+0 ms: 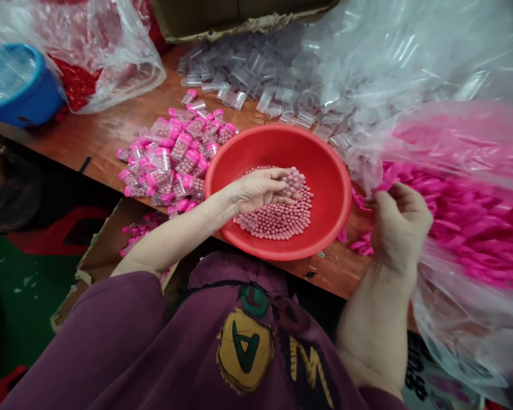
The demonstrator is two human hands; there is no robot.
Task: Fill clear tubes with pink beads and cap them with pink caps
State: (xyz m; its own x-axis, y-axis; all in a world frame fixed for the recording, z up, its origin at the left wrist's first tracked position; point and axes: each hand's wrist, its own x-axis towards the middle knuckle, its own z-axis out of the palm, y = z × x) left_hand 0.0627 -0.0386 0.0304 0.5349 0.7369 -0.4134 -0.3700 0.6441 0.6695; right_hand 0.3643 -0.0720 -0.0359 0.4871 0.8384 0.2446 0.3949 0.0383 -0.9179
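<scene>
Your left hand [260, 191] is over the red bowl [277, 249], its fingers grasping a small clear vial [294, 180] filled with pink beads. The vial lies at your fingertips, above the loose pink beads [282, 222] heaped in the bowl, and well to the left of your right hand [402, 219]. That hand is bent, thumb and forefinger drawn together against the bright pink plastic pieces [465, 228] beside the bowl; you cannot tell from here whether it grips one. These pieces spill from a clear plastic bag [453, 151].

Your bowl sits at the near edge of a brown wooden table [106, 128]. Left of it is a pile of pink-capped vials [171, 151]; behind it, many empty clear tubes [256, 74]. Farther left stands a blue basin [38, 94] next to a bag of red pieces [74, 82]. Below, an open cardboard box [94, 245] rests above green flooring [34, 285].
</scene>
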